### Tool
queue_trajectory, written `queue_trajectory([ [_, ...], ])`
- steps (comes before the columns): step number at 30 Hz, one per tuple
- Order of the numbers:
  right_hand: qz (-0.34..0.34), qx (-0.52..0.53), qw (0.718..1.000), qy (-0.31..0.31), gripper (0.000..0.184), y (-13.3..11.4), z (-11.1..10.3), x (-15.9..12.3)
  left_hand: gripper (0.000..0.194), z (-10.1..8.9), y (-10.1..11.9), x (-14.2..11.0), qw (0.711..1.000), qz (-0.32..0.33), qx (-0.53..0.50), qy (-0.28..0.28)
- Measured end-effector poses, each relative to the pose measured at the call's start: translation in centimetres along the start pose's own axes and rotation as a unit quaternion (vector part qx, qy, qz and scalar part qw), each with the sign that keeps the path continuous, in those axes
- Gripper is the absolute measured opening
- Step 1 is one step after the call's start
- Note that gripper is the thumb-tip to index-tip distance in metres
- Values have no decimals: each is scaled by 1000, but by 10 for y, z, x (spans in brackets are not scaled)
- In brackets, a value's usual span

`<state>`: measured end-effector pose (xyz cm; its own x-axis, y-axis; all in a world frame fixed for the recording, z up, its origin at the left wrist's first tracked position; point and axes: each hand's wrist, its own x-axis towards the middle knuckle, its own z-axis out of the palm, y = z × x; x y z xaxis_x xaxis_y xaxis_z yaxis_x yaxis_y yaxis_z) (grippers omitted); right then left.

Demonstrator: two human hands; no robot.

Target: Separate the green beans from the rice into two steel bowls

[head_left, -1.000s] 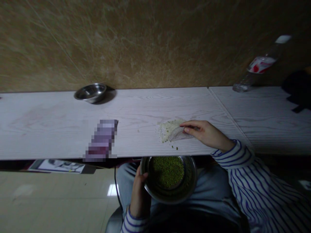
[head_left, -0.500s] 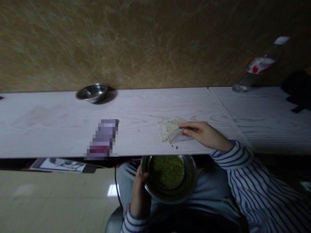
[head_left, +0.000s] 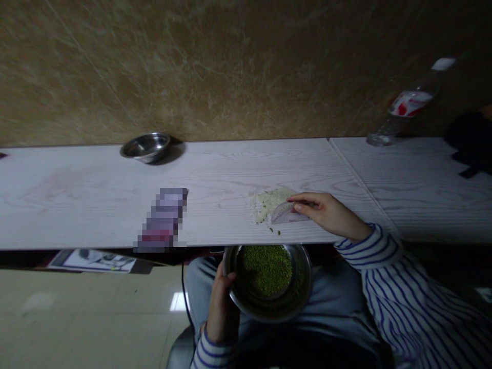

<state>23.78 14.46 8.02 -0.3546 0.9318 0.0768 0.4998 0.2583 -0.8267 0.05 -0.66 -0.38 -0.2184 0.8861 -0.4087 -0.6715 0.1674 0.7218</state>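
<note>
Gripping steel bowl (head_left: pixel 269 279) of green beans (head_left: pixel 267 270) by its near-left rim with my left hand (head_left: pixel 223 302); right hand (head_left: pixel 326 212) pinches a clear curved scraper (head_left: pixel 286 213).

Bowl sits on my lap, just under the table (head_left: pixel 230 169) edge. Scraper's edge touches the pale grain pile (head_left: pixel 267 202) on the table, directly beyond the bowl. Few stray green beans between pile and edge. Empty steel bowl (head_left: pixel 146 147) far back-left of it.

A glossy metal bowl (head_left: pixel 269 287) is seen beneath a matt, grained wooden table (head_left: pixel 96 205); a clear plastic bottle (head_left: pixel 407 105) is seen beyond.
</note>
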Motion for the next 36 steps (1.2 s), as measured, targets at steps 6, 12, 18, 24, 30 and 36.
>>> queue_trajectory([
  [6,-7,7,1000,-1,27,1,3,0,50,-4,-3,3,1000,2,4,3],
  [12,15,36,999,-32,26,1,4,0,50,-2,-3,2,1000,-3,-5,-10],
  [18,14,45,998,-36,25,-1,3,-1,48,-7,-4,5,1000,7,10,-3],
  [24,0,38,999,-27,26,2,9,2,48,-3,-1,3,1000,4,8,-13],
  [30,2,30,999,10,28,5,7,0,49,-2,1,2,1000,2,16,3],
  [36,14,45,999,16,28,6,19,-4,47,-3,1,2,1000,4,13,0],
])
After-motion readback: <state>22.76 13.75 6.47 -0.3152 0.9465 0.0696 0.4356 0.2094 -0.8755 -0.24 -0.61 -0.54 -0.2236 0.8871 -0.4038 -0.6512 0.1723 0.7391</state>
